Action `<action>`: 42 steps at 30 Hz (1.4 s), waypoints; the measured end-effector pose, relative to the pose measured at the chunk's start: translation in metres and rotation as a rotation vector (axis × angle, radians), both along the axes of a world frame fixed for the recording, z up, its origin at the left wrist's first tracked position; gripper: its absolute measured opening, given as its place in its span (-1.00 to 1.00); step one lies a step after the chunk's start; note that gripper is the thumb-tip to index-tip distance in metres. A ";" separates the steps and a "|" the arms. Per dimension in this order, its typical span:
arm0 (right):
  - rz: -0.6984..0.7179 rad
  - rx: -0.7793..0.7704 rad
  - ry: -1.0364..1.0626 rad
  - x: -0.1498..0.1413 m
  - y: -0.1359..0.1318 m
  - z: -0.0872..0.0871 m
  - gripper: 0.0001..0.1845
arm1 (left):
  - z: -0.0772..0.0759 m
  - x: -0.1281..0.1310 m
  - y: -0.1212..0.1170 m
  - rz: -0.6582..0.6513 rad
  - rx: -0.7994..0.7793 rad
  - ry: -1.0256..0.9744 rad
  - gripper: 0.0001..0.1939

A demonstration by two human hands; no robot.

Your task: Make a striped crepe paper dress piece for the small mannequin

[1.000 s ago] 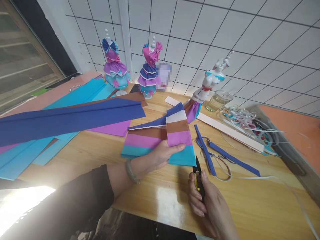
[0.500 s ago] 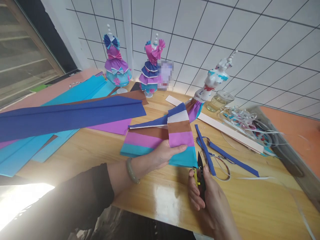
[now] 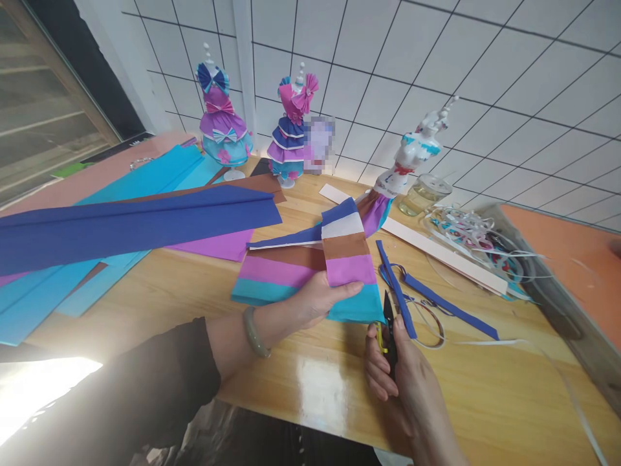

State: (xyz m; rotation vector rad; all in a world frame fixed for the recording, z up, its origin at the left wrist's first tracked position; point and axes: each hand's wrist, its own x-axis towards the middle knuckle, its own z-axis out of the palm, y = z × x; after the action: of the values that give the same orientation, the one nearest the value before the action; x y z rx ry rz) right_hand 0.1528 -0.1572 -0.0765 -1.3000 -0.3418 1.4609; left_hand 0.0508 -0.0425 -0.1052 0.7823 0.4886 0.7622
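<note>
My left hand (image 3: 323, 301) is closed on a folded stack of layered paper (image 3: 347, 246), its bands running blue, white, brown, purple and turquoise. The thumb lies on top, and a narrow blue tail of the paper points left. At the lower right corner of the stack, my right hand (image 3: 402, 375) grips scissors (image 3: 388, 330) with dark blades and a yellow part. One blade points up beside the turquoise edge; fingers hide much of the handles. Just right of the blades lie narrow blue strips (image 3: 395, 288) on the wooden table (image 3: 272, 388).
Long blue paper sheets (image 3: 145, 226) and turquoise sheets (image 3: 140, 175) cover the left side. Two dressed mannequins (image 3: 223, 123) stand at the wall. A white mannequin (image 3: 412, 155) leans behind the paper, near a glass jar (image 3: 424, 194) and a heap of scraps (image 3: 475, 236).
The whole view has shifted slightly. Both hands keep their grips, and the scissors stay at the turquoise corner with hardly any movement.
</note>
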 end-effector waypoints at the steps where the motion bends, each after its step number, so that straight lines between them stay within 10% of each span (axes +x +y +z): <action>1: 0.003 -0.002 -0.006 0.000 0.000 0.000 -0.51 | 0.001 0.000 0.000 0.002 -0.012 0.006 -0.60; 42: 0.013 0.035 -0.098 0.003 0.010 0.004 -0.54 | 0.002 0.000 -0.001 -0.010 -0.009 -0.016 -0.51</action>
State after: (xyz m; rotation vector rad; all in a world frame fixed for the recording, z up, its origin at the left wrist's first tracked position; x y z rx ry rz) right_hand 0.1554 -0.1475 -0.0722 -1.3457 -0.4390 1.3992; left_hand 0.0511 -0.0432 -0.1027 0.7694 0.4731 0.7566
